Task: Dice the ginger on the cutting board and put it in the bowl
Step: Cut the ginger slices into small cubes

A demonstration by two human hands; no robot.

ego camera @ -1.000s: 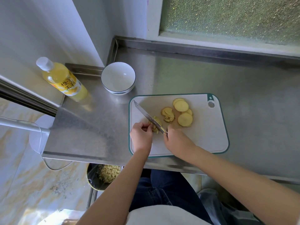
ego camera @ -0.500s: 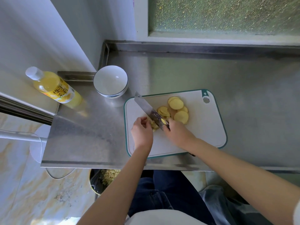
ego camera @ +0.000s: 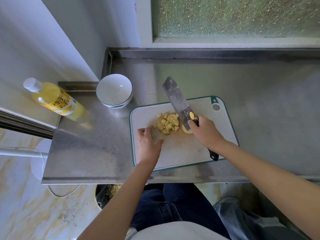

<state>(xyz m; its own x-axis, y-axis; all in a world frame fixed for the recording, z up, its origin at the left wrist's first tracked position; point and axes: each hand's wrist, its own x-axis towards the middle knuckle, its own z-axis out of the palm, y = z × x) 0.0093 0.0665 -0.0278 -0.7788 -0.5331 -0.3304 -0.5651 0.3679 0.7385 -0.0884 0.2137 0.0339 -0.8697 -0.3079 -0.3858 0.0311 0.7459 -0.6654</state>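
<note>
- While the right hand (ego camera: 206, 134) clamps its fingers round a dark-handled steel cleaver (ego camera: 178, 101), yellow diced ginger (ego camera: 167, 124) lies piled on the white, green-rimmed plastic cutting board (ego camera: 190, 153).
- Left hand (ego camera: 149, 142) rests beside it, fingers loosely bent, holding nothing.

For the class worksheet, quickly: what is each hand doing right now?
Left hand: open, resting beside the diced ginger.
Right hand: gripping the knife.

Yellow ginger (ego camera: 167, 124) lies diced in a loose heap on the white cutting board (ego camera: 183, 149); the white bowl (ego camera: 114, 90) stands upright beyond the board's left corner.
</note>
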